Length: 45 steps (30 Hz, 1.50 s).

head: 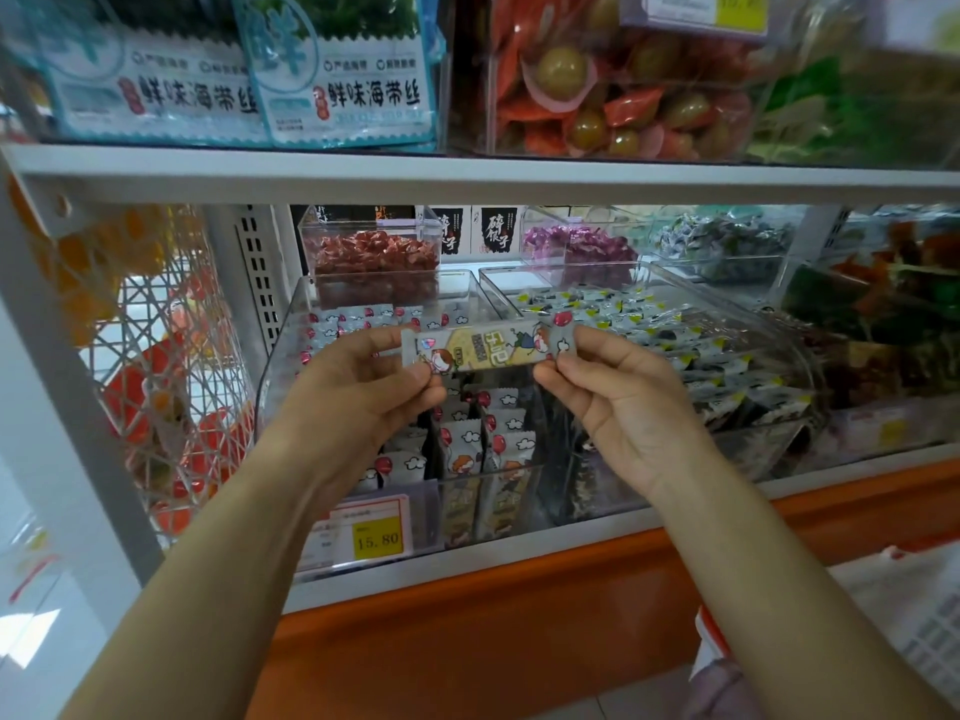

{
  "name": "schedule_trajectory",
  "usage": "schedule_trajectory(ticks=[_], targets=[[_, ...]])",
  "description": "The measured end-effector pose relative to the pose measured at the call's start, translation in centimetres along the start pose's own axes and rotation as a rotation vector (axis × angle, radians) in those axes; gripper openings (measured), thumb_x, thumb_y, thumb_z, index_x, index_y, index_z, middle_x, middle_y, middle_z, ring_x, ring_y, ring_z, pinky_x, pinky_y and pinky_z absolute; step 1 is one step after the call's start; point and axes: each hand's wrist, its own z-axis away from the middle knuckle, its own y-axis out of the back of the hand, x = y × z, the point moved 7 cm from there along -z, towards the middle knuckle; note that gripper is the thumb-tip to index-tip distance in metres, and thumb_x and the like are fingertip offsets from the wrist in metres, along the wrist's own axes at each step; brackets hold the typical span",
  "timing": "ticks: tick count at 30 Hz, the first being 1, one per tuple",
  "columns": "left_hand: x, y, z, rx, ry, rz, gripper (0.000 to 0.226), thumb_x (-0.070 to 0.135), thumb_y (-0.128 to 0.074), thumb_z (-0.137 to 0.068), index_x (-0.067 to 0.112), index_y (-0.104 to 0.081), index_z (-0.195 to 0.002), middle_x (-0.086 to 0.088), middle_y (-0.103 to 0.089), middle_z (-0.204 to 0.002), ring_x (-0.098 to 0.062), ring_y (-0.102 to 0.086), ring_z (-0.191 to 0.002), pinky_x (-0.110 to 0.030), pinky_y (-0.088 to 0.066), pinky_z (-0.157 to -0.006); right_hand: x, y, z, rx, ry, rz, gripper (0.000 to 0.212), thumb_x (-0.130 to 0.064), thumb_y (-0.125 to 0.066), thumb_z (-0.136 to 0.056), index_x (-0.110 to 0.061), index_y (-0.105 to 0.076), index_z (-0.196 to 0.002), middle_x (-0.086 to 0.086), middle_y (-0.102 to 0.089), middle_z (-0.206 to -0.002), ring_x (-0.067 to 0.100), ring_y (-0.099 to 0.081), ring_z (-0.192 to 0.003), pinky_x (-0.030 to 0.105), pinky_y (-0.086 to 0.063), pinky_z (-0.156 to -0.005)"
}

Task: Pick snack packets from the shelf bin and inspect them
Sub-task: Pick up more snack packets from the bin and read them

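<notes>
A long, narrow snack packet (488, 345) with cartoon print and a yellow middle is held level in front of the shelf. My left hand (363, 387) pinches its left end and my right hand (618, 392) pinches its right end. Directly behind and below them stands a clear plastic shelf bin (280, 356) filled with several more packets of the same kind (498, 433), standing on end.
A second clear bin (769, 324) of dark-and-white packets sits to the right. Smaller bins of red (371, 252) and purple candies (576, 246) stand behind. A price tag reading 15.80 (376, 537) hangs on the bin front. An upper shelf (467, 171) overhangs; an orange ledge (519, 605) runs below.
</notes>
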Motion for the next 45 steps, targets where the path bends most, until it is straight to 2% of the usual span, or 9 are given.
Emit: schedule_trajectory(ticks=[5, 9, 16, 23, 28, 34, 37, 41, 45], targets=[[0.5, -0.4, 0.4, -0.005, -0.095, -0.394, 0.026, 0.003, -0.060, -0.086, 0.018, -0.060, -0.108, -0.004, -0.056, -0.084, -0.009, -0.066, -0.061, -0.018, -0.056, -0.064, -0.9, -0.1, 0.3, 0.003, 0.146, 0.118, 0.011, -0.019, -0.067, -0.075, -0.008, -0.068, -0.078, 0.007, -0.067, -0.078, 0.016, -0.067, -0.068, 0.026, -0.057, -0.062], [0.4, -0.8, 0.7, -0.026, -0.074, -0.432, 0.012, 0.010, -0.064, -0.085, 0.020, -0.066, -0.092, 0.001, -0.067, -0.084, -0.012, -0.070, -0.071, -0.026, -0.055, -0.075, -1.4, 0.2, 0.4, 0.044, 0.253, 0.316, 0.002, -0.006, -0.066, -0.082, -0.006, -0.064, -0.083, 0.000, -0.064, -0.075, 0.012, -0.067, -0.069, 0.030, -0.059, -0.070], [1.0, -0.9, 0.9, -0.011, -0.155, -0.484, 0.027, 0.025, -0.061, -0.087, 0.024, -0.059, -0.115, -0.001, -0.067, -0.098, -0.008, -0.069, -0.078, -0.036, -0.054, -0.085, -0.9, -0.5, 0.4, -0.041, 0.241, 0.402, 0.026, 0.005, -0.060, -0.084, -0.017, -0.070, -0.096, 0.011, -0.066, -0.100, 0.021, -0.069, -0.092, 0.030, -0.058, -0.075], [1.6, -1.8, 1.6, -0.129, -0.208, -0.547, 0.029, 0.021, -0.064, -0.084, 0.036, -0.060, -0.109, -0.009, -0.064, -0.106, -0.016, -0.067, -0.090, -0.029, -0.054, -0.085, -1.8, -0.7, 0.8, -0.001, 0.321, 0.481, 0.019, -0.008, -0.066, -0.084, -0.024, -0.075, -0.078, 0.006, -0.070, -0.084, 0.020, -0.069, -0.082, 0.027, -0.058, -0.064], [1.8, -2.3, 1.7, -0.136, -0.253, -0.669, 0.030, 0.023, -0.068, -0.081, 0.037, -0.061, -0.106, 0.000, -0.061, -0.096, -0.003, -0.060, -0.085, -0.009, -0.046, -0.067, -2.4, -0.1, 0.9, 0.109, 0.417, 0.659, 0.019, -0.016, -0.066, -0.085, -0.011, -0.067, -0.067, 0.025, -0.060, -0.077, 0.042, -0.059, -0.080, 0.050, -0.056, -0.071], [1.5, -2.3, 1.5, -0.072, -0.223, -0.599, 0.011, 0.024, -0.064, -0.083, 0.013, -0.063, -0.085, 0.003, -0.065, -0.076, -0.002, -0.058, -0.064, -0.013, -0.047, -0.057, -2.6, -1.4, 1.6, 0.005, 0.499, 0.805, 0.023, -0.015, -0.066, -0.085, -0.030, -0.069, -0.068, -0.012, -0.067, -0.064, 0.002, -0.060, -0.064, 0.021, -0.050, -0.060], [1.8, -2.0, 1.5, -0.077, -0.224, -0.638, 0.018, 0.026, -0.064, -0.082, 0.009, -0.064, -0.075, 0.009, -0.064, -0.062, 0.001, -0.056, -0.053, -0.013, -0.047, -0.051, -2.6, -1.7, 1.6, -0.043, 0.506, 0.828, 0.025, -0.014, -0.066, -0.084, -0.034, -0.069, -0.070, -0.018, -0.068, -0.067, -0.001, -0.062, -0.066, 0.015, -0.050, -0.062], [2.1, -1.5, 1.4, -0.104, -0.254, -0.810, 0.022, 0.031, -0.063, -0.083, 0.014, -0.070, -0.070, -0.005, -0.070, -0.071, -0.018, -0.065, -0.061, -0.031, -0.053, -0.055, -2.5, -1.8, 1.6, -0.087, 0.501, 0.855, 0.025, -0.014, -0.066, -0.084, -0.035, -0.068, -0.070, -0.021, -0.068, -0.067, -0.003, -0.063, -0.066, 0.012, -0.049, -0.060], [2.3, -1.2, 1.3, -0.119, -0.257, -0.831, 0.022, 0.026, -0.063, -0.084, 0.013, -0.071, -0.068, 0.000, -0.071, -0.070, -0.009, -0.065, -0.056, -0.015, -0.050, -0.049, -2.1, -1.9, 1.4, -0.097, 0.466, 0.869, 0.024, -0.015, -0.067, -0.084, -0.035, -0.069, -0.071, -0.021, -0.068, -0.067, -0.004, -0.062, -0.067, 0.009, -0.046, -0.059]])
